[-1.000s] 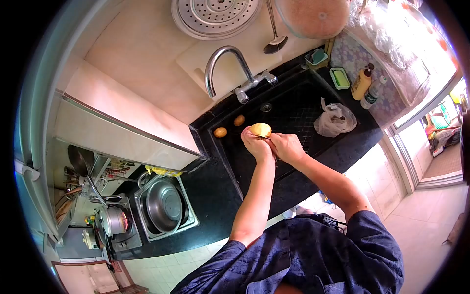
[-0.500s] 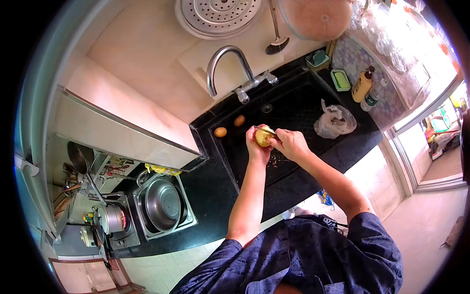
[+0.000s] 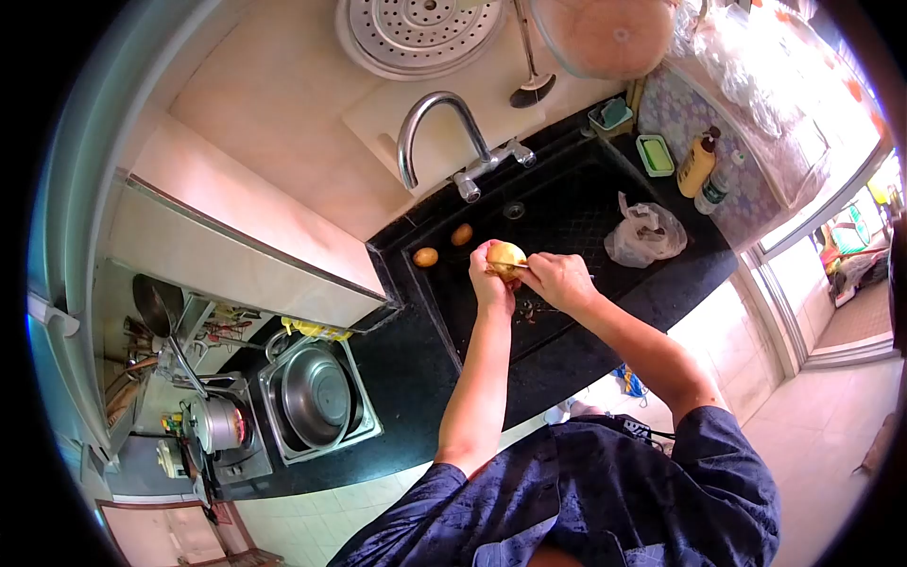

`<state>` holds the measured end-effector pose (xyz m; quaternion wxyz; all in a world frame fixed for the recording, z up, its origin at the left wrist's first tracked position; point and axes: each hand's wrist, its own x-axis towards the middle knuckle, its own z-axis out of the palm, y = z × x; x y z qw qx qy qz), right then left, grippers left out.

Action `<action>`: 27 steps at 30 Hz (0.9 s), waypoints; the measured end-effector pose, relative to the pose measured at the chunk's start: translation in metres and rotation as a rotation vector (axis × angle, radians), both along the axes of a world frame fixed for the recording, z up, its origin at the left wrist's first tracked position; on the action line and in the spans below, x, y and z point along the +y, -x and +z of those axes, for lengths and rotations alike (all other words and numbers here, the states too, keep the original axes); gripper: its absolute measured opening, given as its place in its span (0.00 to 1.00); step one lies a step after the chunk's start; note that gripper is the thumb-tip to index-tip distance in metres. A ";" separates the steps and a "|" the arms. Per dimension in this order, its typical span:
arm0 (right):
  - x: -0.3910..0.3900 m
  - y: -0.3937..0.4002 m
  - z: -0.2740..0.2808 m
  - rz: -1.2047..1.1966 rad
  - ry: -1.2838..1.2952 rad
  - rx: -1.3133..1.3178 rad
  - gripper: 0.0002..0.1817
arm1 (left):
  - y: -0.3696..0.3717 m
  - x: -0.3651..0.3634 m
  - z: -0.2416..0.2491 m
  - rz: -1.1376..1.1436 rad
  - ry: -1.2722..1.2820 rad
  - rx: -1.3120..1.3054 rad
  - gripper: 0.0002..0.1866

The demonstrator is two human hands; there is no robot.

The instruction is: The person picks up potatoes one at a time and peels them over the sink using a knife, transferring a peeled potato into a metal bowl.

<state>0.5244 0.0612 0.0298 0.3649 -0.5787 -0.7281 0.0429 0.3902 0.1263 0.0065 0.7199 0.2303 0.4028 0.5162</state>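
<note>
Over the black sink (image 3: 576,213), my left hand (image 3: 491,279) is wrapped round a partly peeled potato (image 3: 507,254) with pale yellow flesh showing. My right hand (image 3: 559,282) is closed on a small peeling tool, mostly hidden by the fingers, with its edge against the potato's lower right side. Bits of peel (image 3: 531,308) lie in the sink below my hands. Two brown potatoes, one (image 3: 426,257) at the sink's left corner and another (image 3: 461,234) just behind it, rest unpeeled.
A curved faucet (image 3: 444,99) rises behind the sink. At the right are a plastic bag (image 3: 646,233), a soap dish (image 3: 655,155) and two bottles, one yellow (image 3: 697,164). Metal basins (image 3: 316,395) and a pot (image 3: 217,422) on a stove stand at the left.
The potato has turned in my left hand and shows more pale flesh on top. My right hand and the tool have shifted slightly down along its side.
</note>
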 end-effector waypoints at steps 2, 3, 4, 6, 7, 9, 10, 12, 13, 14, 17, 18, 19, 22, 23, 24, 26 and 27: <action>0.000 0.002 0.011 -0.088 0.015 0.030 0.20 | 0.005 0.002 0.002 -0.015 -0.029 0.013 0.16; 0.001 0.005 0.007 -0.102 0.018 0.039 0.20 | 0.004 0.003 0.002 -0.028 -0.044 0.019 0.16; 0.001 0.009 -0.001 -0.120 0.022 0.051 0.20 | 0.001 0.004 -0.001 0.051 -0.069 0.013 0.16; 0.001 0.018 -0.004 -0.088 0.044 -0.099 0.20 | -0.016 0.005 -0.007 0.214 -0.123 -0.003 0.15; -0.003 0.023 -0.009 -0.047 -0.010 -0.007 0.20 | -0.019 0.003 -0.006 0.296 -0.147 -0.009 0.15; -0.004 0.024 -0.004 -0.035 0.017 0.042 0.20 | -0.016 -0.001 0.000 0.232 -0.118 -0.068 0.14; -0.003 0.021 0.001 -0.057 -0.012 0.053 0.20 | -0.014 -0.002 0.005 0.221 -0.109 -0.077 0.14; -0.002 0.020 0.016 -0.148 0.011 0.061 0.20 | -0.009 0.001 0.004 0.238 -0.136 -0.034 0.14; -0.001 0.023 0.013 -0.131 0.008 0.083 0.21 | -0.008 0.005 -0.004 0.261 -0.170 0.015 0.14; -0.002 0.026 0.005 -0.118 0.006 0.107 0.21 | -0.006 0.006 -0.013 0.280 -0.202 0.066 0.14; 0.000 0.029 -0.005 -0.084 -0.024 0.131 0.21 | -0.009 0.009 -0.014 0.323 -0.237 0.081 0.14; 0.001 0.026 -0.003 -0.065 -0.028 0.125 0.21 | -0.007 0.010 -0.017 0.314 -0.215 0.047 0.15; 0.001 0.023 0.006 -0.043 -0.032 0.118 0.21 | -0.007 0.008 -0.005 0.306 -0.193 0.010 0.16; 0.004 0.016 0.015 -0.142 0.074 0.118 0.23 | -0.001 -0.007 0.026 0.121 0.030 -0.083 0.16; 0.005 0.019 0.006 -0.140 0.075 0.133 0.23 | -0.005 -0.009 0.032 0.098 0.075 -0.109 0.16; 0.004 0.022 0.004 -0.117 0.022 0.112 0.23 | -0.007 -0.007 0.024 0.127 0.041 -0.146 0.16; -0.002 0.028 -0.002 -0.074 -0.082 0.070 0.22 | -0.011 0.000 -0.002 0.184 -0.023 -0.219 0.17; -0.003 0.033 -0.002 -0.054 -0.078 0.092 0.22 | -0.007 0.001 -0.008 0.147 -0.042 -0.233 0.17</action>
